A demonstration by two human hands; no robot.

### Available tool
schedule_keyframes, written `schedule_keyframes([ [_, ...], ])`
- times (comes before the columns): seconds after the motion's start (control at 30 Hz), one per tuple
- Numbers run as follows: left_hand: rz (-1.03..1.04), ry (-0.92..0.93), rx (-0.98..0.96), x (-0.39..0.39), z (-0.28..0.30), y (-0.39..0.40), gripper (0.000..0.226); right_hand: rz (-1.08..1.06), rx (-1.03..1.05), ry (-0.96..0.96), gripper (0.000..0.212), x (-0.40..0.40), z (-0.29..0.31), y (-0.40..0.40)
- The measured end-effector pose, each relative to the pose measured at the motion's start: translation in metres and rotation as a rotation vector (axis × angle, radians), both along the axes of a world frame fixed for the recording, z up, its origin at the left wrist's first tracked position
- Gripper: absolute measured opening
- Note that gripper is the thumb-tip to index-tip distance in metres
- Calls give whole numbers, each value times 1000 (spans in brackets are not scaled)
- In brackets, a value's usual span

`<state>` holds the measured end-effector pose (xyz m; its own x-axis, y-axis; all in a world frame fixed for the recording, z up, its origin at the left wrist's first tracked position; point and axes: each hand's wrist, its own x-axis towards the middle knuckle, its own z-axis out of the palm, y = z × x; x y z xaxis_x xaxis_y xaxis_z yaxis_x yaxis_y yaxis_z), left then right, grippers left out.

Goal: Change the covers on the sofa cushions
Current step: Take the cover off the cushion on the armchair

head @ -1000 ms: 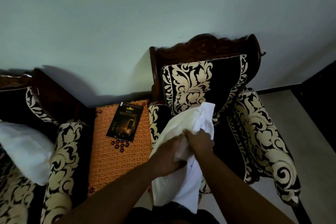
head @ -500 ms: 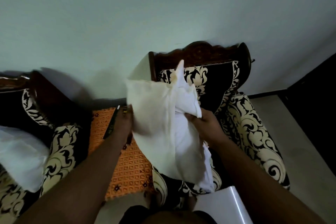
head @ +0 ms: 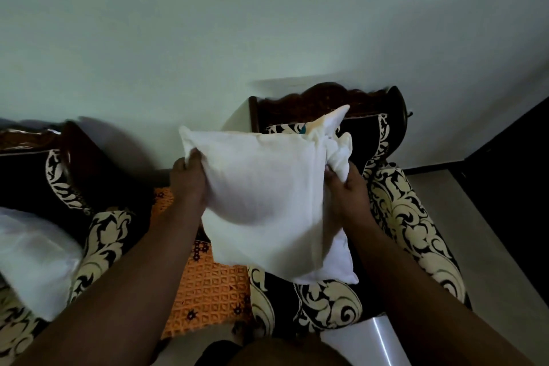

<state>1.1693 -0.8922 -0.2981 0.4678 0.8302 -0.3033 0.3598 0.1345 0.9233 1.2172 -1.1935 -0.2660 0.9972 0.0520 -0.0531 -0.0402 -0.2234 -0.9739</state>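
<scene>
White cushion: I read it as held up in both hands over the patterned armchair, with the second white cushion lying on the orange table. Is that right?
Not quite. The head view shows the white cushion gripped by the left hand and right hand over the patterned armchair, but the second white cushion lies on the other armchair at left, not on the orange table.

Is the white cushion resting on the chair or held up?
Held up. The left hand and right hand grip opposite sides of the white cushion, and it hangs above the patterned chair.
</scene>
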Motion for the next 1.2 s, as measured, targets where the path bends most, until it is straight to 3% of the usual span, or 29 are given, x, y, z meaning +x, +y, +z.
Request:
schedule_keyframes([
  [0.2, -65, 141, 141, -11, 1, 25, 36, 61, 156, -88, 28, -10, 3, -7],
  [0.37, -25, 397, 276, -36, -1, 46, 46, -49, 177, -160, 13, -9, 19, -34],
  [0.5, -51, 477, 320, -44, -9, 46, 47, -63, 156, -219, 26, -7, 36, -43],
  [0.57, -45, 412, 345, -38, -9, 38, 52, -55, 146, -224, 24, -7, 36, -44],
  [0.63, -93, 200, 346, -25, -3, 25, 62, -38, 128, -228, 18, -6, 34, -46],
  [0.73, -407, -73, 332, 1, 23, -9, 55, 41, 75, -228, 15, -3, 32, -48],
  [0.8, -638, -33, 484, 14, 36, -29, 43, 102, 49, -232, 13, -4, 31, -45],
  [0.83, -731, 84, 647, 19, 40, -38, 36, 122, 46, -230, 14, -5, 32, -43],
  [0.9, -805, 267, 934, 24, 42, -46, 32, 143, 42, -231, 15, -7, 36, -42],
  [0.93, -798, 277, 976, 26, 39, -46, 34, 152, 41, -233, 15, -8, 38, -43],
  [1.07, -696, 250, 802, 24, 24, -32, 34, 130, 24, -247, 20, -13, 45, -53],
  [1.2, -692, 345, 801, 19, 16, -29, 34, 142, 7, -298, 26, -17, 54, -54],
])
